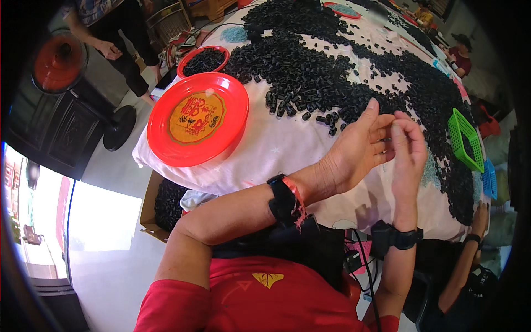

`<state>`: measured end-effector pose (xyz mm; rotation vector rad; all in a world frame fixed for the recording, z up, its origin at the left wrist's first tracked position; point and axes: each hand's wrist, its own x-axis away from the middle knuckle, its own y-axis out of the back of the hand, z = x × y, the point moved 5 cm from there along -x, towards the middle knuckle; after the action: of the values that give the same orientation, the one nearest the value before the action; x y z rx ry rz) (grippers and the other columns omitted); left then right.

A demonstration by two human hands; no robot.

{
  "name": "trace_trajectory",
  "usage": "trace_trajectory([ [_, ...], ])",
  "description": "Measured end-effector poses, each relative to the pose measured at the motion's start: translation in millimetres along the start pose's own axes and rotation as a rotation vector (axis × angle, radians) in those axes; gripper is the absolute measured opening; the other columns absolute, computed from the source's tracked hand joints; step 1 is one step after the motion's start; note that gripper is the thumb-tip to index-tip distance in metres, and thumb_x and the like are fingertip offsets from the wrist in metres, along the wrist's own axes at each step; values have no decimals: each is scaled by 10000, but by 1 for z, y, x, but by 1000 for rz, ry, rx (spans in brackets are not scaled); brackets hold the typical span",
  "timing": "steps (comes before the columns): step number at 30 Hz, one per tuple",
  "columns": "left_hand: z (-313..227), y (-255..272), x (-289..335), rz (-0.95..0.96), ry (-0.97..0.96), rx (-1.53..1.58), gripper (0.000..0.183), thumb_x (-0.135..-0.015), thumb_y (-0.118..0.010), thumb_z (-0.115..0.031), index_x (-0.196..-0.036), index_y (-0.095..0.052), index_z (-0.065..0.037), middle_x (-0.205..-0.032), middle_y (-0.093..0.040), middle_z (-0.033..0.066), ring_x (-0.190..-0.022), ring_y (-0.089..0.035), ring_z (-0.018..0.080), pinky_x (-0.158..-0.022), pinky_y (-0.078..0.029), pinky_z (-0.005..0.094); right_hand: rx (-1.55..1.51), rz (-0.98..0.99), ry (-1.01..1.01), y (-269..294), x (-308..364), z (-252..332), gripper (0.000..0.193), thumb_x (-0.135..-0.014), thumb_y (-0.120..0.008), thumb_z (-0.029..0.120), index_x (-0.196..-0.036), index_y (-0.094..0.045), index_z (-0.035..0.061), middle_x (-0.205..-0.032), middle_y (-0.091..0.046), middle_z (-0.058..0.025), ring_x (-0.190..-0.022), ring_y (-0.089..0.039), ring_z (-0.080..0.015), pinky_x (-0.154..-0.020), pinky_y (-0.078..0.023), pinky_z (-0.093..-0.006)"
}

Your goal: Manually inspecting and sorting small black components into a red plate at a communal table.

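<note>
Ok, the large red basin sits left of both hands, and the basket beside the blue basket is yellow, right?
Not quite: in the head view, the basket beside the blue basket is green, not yellow. The large red basin does sit left of the left hand and the right hand.

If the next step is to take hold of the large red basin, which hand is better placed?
Probably the left hand: it is nearer to the large red basin, while the right hand is farther to the right.
</note>
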<state>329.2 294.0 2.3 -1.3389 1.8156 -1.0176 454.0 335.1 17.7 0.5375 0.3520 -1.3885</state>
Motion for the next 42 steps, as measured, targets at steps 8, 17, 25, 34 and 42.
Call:
trace_trajectory([
  [8,-3,9,-9,77,21,-54,394,-1148,-370,-355,-1272,-560,-32,-1217,-619,109,-1166,-615,235,-1062,-492,432,19,21,-28,-29,-3,10,134,-1009,-669,133,-1049,-705,11,-1288,-639,-130,-1149,-603,-160,-997,-470,-311],
  [17,-4,19,-15,-119,68,60,333,-1132,-445,-341,-1178,-617,-60,-1069,-653,72,-1011,-657,216,-945,-545,395,27,53,-2,-32,-3,8,278,-1037,-611,148,-1260,-673,-4,-1331,-630,-123,-1162,-591,-155,-979,-472,-292],
  [25,-23,47,-27,-373,-55,437,214,-1108,-522,-246,-1135,-630,-64,-947,-631,37,-887,-628,166,-830,-547,343,469,569,715,-53,76,77,619,-785,-738,5,-1382,-619,118,-1372,-603,-103,-1208,-579,-308,-982,-487,-421],
  [34,-5,44,-27,-418,-146,215,208,-1097,-542,-240,-1088,-647,-60,-926,-631,18,-866,-607,167,-807,-524,328,432,747,973,-82,82,100,299,-846,-694,134,-1144,-711,150,-1350,-666,-80,-1184,-613,-232,-939,-489,-366],
  [42,-21,1,-1,-73,-944,-1335,158,-1031,-639,-175,-974,-699,-41,-884,-661,69,-805,-651,223,-704,-507,356,381,832,844,-98,85,117,372,-745,-738,135,-1107,-705,53,-1287,-673,-112,-1098,-644,-267,-875,-508,-411],
])
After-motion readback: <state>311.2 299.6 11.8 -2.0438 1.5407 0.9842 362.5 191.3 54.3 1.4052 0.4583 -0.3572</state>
